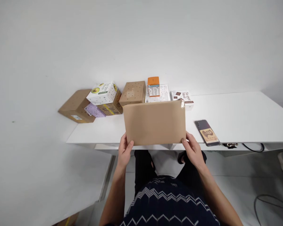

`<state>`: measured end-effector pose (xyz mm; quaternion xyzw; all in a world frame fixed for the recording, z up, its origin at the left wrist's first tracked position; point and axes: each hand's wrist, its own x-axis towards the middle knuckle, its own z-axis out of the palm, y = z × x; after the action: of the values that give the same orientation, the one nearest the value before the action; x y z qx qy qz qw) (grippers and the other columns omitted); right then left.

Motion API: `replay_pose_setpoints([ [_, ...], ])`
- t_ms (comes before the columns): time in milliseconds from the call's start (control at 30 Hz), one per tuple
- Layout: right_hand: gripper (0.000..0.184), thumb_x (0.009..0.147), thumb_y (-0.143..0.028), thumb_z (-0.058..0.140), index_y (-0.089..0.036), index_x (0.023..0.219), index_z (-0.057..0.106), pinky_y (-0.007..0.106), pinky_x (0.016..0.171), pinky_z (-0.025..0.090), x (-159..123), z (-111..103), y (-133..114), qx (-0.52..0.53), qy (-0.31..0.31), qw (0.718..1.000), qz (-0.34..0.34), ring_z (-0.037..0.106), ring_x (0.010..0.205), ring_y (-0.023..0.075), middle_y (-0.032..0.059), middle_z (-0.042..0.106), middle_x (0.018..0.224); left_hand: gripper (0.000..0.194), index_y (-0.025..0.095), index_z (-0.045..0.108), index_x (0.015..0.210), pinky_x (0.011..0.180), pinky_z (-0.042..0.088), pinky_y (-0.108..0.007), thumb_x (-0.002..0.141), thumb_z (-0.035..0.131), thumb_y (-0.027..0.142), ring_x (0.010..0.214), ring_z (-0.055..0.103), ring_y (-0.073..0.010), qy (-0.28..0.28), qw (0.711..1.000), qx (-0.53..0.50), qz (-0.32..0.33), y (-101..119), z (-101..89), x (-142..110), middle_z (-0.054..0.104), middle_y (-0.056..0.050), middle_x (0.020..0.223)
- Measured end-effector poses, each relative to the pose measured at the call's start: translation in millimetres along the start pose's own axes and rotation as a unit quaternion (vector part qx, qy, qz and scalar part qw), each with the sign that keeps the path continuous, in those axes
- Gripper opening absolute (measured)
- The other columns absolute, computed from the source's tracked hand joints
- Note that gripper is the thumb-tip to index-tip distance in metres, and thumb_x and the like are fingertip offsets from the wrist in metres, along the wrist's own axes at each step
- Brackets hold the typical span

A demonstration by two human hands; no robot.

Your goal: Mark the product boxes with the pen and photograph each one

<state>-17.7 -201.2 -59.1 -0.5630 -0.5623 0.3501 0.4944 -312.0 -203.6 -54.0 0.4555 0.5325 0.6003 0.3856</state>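
I can see both forearms bare, reaching forward from either side of the torso point(165, 204). The left hand point(125, 152) and right hand point(192, 151) are level and well apart, with the wrists nearly straight. Each hand is clasped: the left thumb point(130, 147) and right thumb point(185, 144) press on the near side, angled inward, while the fingers wrap behind, mostly hidden. The legs point(145, 169) are spread below.

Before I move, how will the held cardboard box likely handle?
The held cardboard box looks fairly stiff, given its straight edges. It may tilt if pushed, since the left hand and right hand grip near its lower corners.
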Motion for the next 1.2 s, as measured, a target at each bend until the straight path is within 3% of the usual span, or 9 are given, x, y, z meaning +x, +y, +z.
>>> replay_pose_setpoints([
  [67, 0.046, 0.090, -0.044, 0.050, -0.025, 0.132, 0.054, 0.038, 0.088, 0.052, -1, 7, 11, 0.017, 0.003, 1.000, -0.005, 0.060, 0.108, 0.0225, 0.0094, 0.059, 0.130, 0.051, 0.028, 0.052, 0.124, 0.109, 0.040, -0.038, 0.077, 0.069, 0.038, 0.126, 0.052, -0.0221, 0.014, 1.000, -0.014, 0.001, -14, 0.2, -1, 0.057, -0.007, 0.132],
  [267, 0.049, 0.088, -0.045, 0.050, -0.016, 0.127, 0.056, 0.036, 0.069, 0.054, -4, 20, 45, -0.041, -0.005, 0.998, 0.043, 0.064, 0.097, 0.0245, 0.0145, 0.066, 0.117, 0.045, 0.024, 0.053, 0.110, 0.103, 0.043, -0.034, 0.069, 0.071, 0.029, 0.117, 0.058, -0.0195, 0.023, 0.997, -0.014, -0.071, -52, 6.4, -2, 0.062, -0.008, 0.120],
  [433, 0.044, 0.087, -0.043, 0.047, -0.016, 0.120, 0.060, 0.040, 0.082, 0.053, -4, 15, 55, -0.055, -0.010, 0.998, 0.037, 0.062, 0.103, 0.0250, 0.0153, 0.064, 0.120, 0.039, 0.020, 0.062, 0.106, 0.103, 0.042, -0.038, 0.068, 0.063, 0.029, 0.114, 0.059, -0.0233, 0.036, 0.990, 0.031, -0.133, -60, -3.8, 7, 0.066, -0.008, 0.115],
  [533, 0.041, 0.087, -0.041, 0.047, -0.018, 0.118, 0.061, 0.041, 0.089, 0.050, -3, 10, 49, -0.026, 0.019, 0.998, 0.045, 0.060, 0.108, 0.0245, 0.0138, 0.062, 0.124, 0.047, 0.018, 0.062, 0.114, 0.093, 0.049, -0.037, 0.072, 0.058, 0.037, 0.110, 0.061, -0.0246, 0.096, 0.982, 0.004, -0.163, -48, -10.9, 17, 0.063, -0.011, 0.122],
  [667, 0.041, 0.090, -0.046, 0.045, -0.020, 0.117, 0.061, 0.042, 0.088, 0.050, 5, 2, 27, 0.054, 0.085, 0.992, 0.077, 0.062, 0.103, 0.0240, 0.0122, 0.064, 0.119, 0.061, 0.017, 0.056, 0.128, 0.082, 0.052, -0.033, 0.083, 0.045, 0.058, 0.107, 0.062, -0.0237, 0.122, 0.986, -0.004, -0.110, -13, -10.5, 37, 0.059, -0.015, 0.131],
  [767, 0.047, 0.091, -0.053, 0.043, -0.020, 0.120, 0.060, 0.043, 0.085, 0.051, 17, -5, 8, 0.073, 0.106, 0.990, 0.054, 0.063, 0.101, 0.0245, 0.0125, 0.063, 0.121, 0.071, 0.019, 0.054, 0.133, 0.081, 0.051, -0.031, 0.086, 0.036, 0.068, 0.110, 0.061, -0.0243, 0.093, 0.990, 0.068, -0.086, 14, -4.2, 54, 0.056, -0.016, 0.135],
  [900, 0.054, 0.090, -0.057, 0.041, -0.020, 0.126, 0.057, 0.044, 0.090, 0.048, 35, -6, -11, 0.035, 0.082, 0.996, 0.010, 0.059, 0.108, 0.0258, 0.0127, 0.060, 0.128, 0.079, 0.014, 0.058, 0.128, 0.078, 0.050, -0.030, 0.084, 0.033, 0.075, 0.106, 0.063, -0.0256, 0.033, 0.986, 0.138, -0.090, 34, 5.2, 80, 0.061, -0.017, 0.129],
  [1067, 0.051, 0.085, -0.055, 0.052, -0.022, 0.123, 0.058, 0.041, 0.084, 0.050, 40, 1, -27, -0.006, 0.035, 0.999, 0.021, 0.058, 0.105, 0.0254, 0.0114, 0.060, 0.124, 0.065, 0.008, 0.070, 0.103, 0.074, 0.049, -0.030, 0.075, 0.059, 0.066, 0.095, 0.064, -0.0259, -0.065, 0.984, 0.115, -0.120, 39, 9.0, 93, 0.071, -0.013, 0.101],
  [1200, 0.048, 0.083, -0.046, 0.060, -0.025, 0.126, 0.055, 0.039, 0.085, 0.051, 30, -2, -31, 0.069, 0.017, 0.997, 0.019, 0.057, 0.109, 0.0246, 0.0091, 0.059, 0.125, 0.049, 0.013, 0.069, 0.104, 0.076, 0.049, -0.029, 0.076, 0.065, 0.054, 0.092, 0.063, -0.0216, -0.087, 0.991, 0.074, -0.071, 41, 2.8, 77, 0.071, -0.007, 0.099],
])
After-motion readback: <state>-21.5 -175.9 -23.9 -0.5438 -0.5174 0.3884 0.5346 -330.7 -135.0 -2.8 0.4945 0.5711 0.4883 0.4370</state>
